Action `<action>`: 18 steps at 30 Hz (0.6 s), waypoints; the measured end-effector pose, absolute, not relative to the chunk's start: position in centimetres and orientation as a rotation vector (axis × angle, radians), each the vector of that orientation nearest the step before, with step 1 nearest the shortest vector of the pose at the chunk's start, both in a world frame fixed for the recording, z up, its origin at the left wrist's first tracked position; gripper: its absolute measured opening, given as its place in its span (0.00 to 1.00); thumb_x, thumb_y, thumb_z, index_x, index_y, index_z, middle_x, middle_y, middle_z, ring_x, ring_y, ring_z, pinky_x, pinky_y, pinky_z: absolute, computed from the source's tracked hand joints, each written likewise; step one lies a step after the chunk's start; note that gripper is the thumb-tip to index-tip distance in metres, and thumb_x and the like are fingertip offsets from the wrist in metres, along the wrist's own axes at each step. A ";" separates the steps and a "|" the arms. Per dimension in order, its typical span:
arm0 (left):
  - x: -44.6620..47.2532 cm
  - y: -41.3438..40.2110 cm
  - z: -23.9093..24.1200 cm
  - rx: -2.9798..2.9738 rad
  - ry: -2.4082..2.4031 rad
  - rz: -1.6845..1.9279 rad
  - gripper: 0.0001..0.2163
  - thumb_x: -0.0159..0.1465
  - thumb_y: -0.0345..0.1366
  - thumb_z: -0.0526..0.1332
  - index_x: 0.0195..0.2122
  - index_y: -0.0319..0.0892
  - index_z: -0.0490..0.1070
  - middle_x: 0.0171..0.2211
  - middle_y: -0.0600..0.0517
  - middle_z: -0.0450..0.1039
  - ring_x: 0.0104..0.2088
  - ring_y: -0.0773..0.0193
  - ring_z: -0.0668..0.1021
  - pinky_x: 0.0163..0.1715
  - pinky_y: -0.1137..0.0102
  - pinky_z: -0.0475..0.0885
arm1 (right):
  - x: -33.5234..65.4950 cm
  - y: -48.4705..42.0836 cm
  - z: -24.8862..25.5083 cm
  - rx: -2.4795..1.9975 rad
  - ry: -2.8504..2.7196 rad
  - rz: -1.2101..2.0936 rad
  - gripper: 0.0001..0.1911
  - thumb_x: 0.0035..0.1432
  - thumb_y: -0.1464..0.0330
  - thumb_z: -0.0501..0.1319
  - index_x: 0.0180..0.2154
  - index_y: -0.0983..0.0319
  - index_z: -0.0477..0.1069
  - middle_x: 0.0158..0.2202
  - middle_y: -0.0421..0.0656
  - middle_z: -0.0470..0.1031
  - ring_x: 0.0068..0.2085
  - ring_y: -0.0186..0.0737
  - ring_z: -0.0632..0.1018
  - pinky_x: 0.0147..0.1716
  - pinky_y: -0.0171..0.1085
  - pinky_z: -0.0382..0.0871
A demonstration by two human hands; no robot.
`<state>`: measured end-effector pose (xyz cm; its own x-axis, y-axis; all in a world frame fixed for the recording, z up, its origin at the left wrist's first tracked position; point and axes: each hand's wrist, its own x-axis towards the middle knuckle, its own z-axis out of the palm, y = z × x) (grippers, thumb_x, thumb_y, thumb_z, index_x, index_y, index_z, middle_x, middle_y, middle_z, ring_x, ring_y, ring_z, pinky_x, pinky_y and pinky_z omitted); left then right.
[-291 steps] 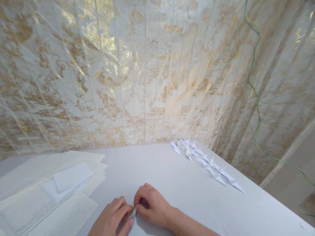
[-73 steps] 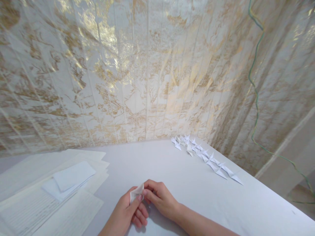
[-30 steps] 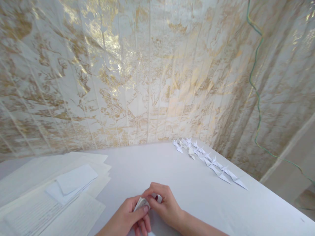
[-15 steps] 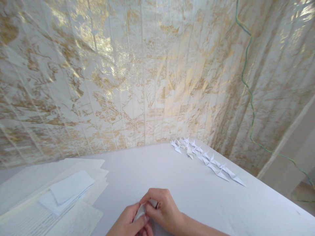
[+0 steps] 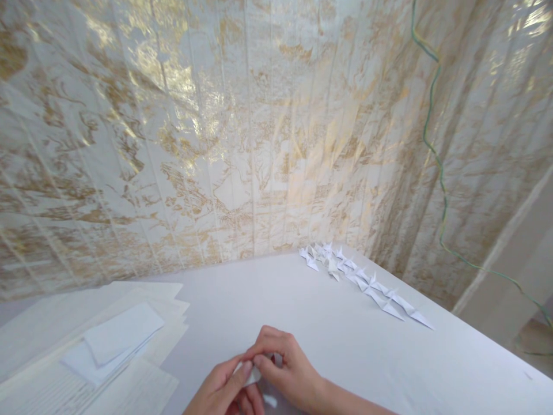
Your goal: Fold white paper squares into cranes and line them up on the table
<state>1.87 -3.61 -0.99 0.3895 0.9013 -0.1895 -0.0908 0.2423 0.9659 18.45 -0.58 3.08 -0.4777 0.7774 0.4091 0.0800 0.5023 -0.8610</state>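
A small folded piece of white paper [image 5: 250, 376] is pinched between both my hands at the bottom centre, just above the white table [image 5: 268, 294]. My left hand [image 5: 222, 392] grips it from the left with thumb and fingers closed. My right hand [image 5: 287, 369] comes in from the right, its fingers curled over the paper's top edge. Most of the paper is hidden by my fingers.
A row of several finished white origami pieces [image 5: 367, 283] lies along the table's far right edge. Large cream sheets [image 5: 56, 346] with small white paper pieces [image 5: 114, 337] on top lie at the left. A gold-patterned wall [image 5: 242, 132] and a green cord [image 5: 440, 173] stand behind.
Both hands have kept working the paper, first lifting it off the table, then pressing it lower between the fingers. The view has shifted slightly.
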 end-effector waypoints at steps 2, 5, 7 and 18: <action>1.9 -3.5 -1.1 1.080 0.935 0.860 0.33 0.57 0.63 0.59 0.49 0.36 0.67 0.22 0.49 0.79 0.19 0.68 0.77 0.14 0.78 0.63 | 18.5 -0.5 3.0 -0.758 -1.828 1.052 0.10 0.58 0.70 0.59 0.35 0.63 0.80 0.28 0.42 0.70 0.31 0.36 0.69 0.32 0.35 0.63; 2.0 -3.5 -0.9 1.040 0.960 0.895 0.32 0.54 0.62 0.63 0.46 0.38 0.67 0.22 0.51 0.79 0.18 0.68 0.77 0.14 0.79 0.63 | 18.6 -0.3 2.8 -0.840 -1.757 1.101 0.09 0.57 0.71 0.59 0.36 0.64 0.78 0.28 0.42 0.72 0.30 0.36 0.69 0.33 0.36 0.62; 2.0 -3.6 -0.7 1.020 0.984 0.904 0.31 0.53 0.63 0.63 0.43 0.38 0.68 0.22 0.51 0.78 0.18 0.68 0.77 0.13 0.80 0.63 | 18.6 -0.3 2.7 -0.845 -1.753 1.114 0.09 0.56 0.73 0.58 0.34 0.64 0.78 0.28 0.41 0.72 0.31 0.36 0.70 0.34 0.36 0.62; 2.4 -4.1 -0.4 1.010 1.084 0.982 0.27 0.53 0.63 0.63 0.34 0.40 0.69 0.20 0.52 0.77 0.17 0.70 0.76 0.15 0.78 0.64 | 18.6 -0.2 2.5 -0.807 -1.697 1.169 0.14 0.61 0.60 0.59 0.35 0.63 0.75 0.26 0.39 0.67 0.29 0.35 0.67 0.31 0.35 0.60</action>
<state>2.38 -4.10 -0.45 0.1839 0.9583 -0.2189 -0.1226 0.2433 0.9622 18.65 -0.17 2.48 -0.3865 0.8701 0.3060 0.0238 0.3410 -0.9398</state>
